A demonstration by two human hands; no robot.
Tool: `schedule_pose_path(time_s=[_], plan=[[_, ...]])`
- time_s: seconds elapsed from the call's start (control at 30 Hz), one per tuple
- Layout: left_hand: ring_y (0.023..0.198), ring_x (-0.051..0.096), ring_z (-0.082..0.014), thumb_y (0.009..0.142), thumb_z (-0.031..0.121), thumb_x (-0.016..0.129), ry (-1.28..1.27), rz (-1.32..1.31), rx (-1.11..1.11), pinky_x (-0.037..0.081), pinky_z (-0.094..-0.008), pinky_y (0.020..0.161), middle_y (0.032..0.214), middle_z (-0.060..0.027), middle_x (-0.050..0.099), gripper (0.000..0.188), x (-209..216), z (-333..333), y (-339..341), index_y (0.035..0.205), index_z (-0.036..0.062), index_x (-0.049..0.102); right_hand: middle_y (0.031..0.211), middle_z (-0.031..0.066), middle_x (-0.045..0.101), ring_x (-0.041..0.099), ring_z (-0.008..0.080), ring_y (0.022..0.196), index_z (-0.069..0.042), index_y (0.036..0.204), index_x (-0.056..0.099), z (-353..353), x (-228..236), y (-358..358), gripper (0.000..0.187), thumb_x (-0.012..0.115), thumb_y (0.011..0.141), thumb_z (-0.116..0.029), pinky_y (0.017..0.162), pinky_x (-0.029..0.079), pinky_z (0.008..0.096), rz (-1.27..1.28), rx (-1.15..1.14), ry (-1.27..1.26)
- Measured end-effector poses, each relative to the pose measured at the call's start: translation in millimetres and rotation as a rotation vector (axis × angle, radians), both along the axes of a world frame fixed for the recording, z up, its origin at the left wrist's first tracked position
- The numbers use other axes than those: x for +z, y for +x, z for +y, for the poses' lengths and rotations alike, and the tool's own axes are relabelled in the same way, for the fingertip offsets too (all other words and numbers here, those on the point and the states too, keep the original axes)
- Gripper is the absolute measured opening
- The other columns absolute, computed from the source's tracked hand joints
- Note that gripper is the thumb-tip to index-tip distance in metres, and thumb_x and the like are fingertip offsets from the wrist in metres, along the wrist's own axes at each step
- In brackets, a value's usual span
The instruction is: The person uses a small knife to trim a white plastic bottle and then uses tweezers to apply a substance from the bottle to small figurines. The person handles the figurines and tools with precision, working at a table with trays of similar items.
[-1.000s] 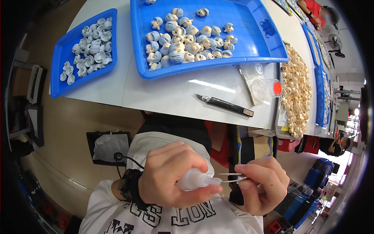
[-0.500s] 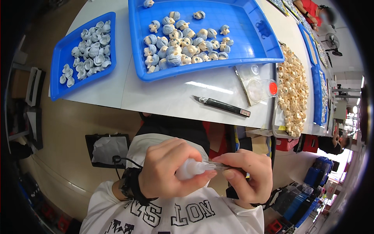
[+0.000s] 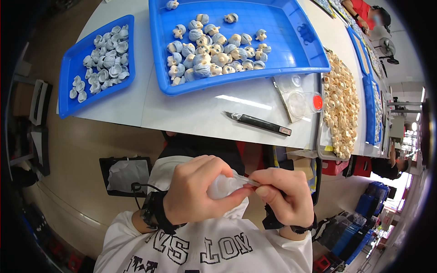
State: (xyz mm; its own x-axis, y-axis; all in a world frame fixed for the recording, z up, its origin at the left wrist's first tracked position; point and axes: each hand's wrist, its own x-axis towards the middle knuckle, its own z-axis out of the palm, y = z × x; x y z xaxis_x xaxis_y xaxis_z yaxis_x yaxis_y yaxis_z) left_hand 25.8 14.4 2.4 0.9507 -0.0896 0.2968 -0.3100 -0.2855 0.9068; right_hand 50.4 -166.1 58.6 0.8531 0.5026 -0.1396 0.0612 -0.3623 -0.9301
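My left hand (image 3: 193, 191) is wrapped round a small whitish, translucent squeeze bottle (image 3: 221, 186), held in front of my chest. Its thin clear nozzle (image 3: 246, 180) points to the right. Thumb and forefinger of my right hand (image 3: 287, 194) pinch the nozzle's end; the very tip is hidden between them. On the table edge beyond my hands lies a black utility knife (image 3: 259, 123) with its blade out.
A large blue tray (image 3: 200, 88) holds doll heads with blue hair. Left of it, a smaller blue tray (image 3: 68, 107) contains pale blue hair pieces. Clear plastic cups (image 3: 298, 102) stand near a tray of beige head parts (image 3: 341, 104). A person in red (image 3: 357, 13) sits at the far right.
Both hands have risen slightly, with the bottle tilting a little. My right fingers have shifted slightly along the nozzle and still pinch it.
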Motion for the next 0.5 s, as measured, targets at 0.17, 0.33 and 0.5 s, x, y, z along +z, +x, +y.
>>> schedule_pose_path(time_s=[0.17, 0.33, 0.5], plan=[[0.054, 0.057, -0.0223, 0.060, 0.020, 0.080, 0.034, 0.081, 0.004, 0.045, -0.0295, 0.048, 0.063, -0.0071, 0.056, 0.033, -13.5, -3.2, 3.1, 0.070, 0.0047, 0.053, 0.081, 0.0128, 0.066, 0.060, 0.0130, 0.067, 0.007, 0.098, 0.060, -5.1, -10.8, 6.4, 0.016, 0.055, 0.084, -0.001, 0.059, 0.046, 0.0237, 0.293, -0.016, 0.031], [0.051, 0.056, -0.0197, 0.060, 0.021, 0.080, 0.014, 0.111, 0.011, 0.043, -0.0274, 0.047, 0.061, -0.0069, 0.056, 0.033, -26.8, -8.3, 4.1, 0.070, 0.0042, 0.053, 0.068, -0.0002, 0.055, 0.042, 0.0034, 0.055, 0.004, 0.094, 0.061, -7.0, -26.2, 10.0, 0.018, 0.054, 0.089, -0.012, 0.049, 0.033, 0.0183, 0.540, -0.069, 0.161], [0.048, 0.055, -0.0148, 0.060, 0.020, 0.080, -0.031, 0.119, 0.042, 0.041, -0.0243, 0.046, 0.059, -0.0052, 0.057, 0.032, -29.0, -13.5, 5.1, 0.068, 0.0043, 0.053, 0.067, -0.0027, 0.051, 0.039, 0.0021, 0.055, 0.004, 0.097, 0.061, -4.4, -29.9, 8.6, 0.020, 0.053, 0.091, -0.013, 0.048, 0.029, 0.0169, 0.528, -0.101, 0.231]])
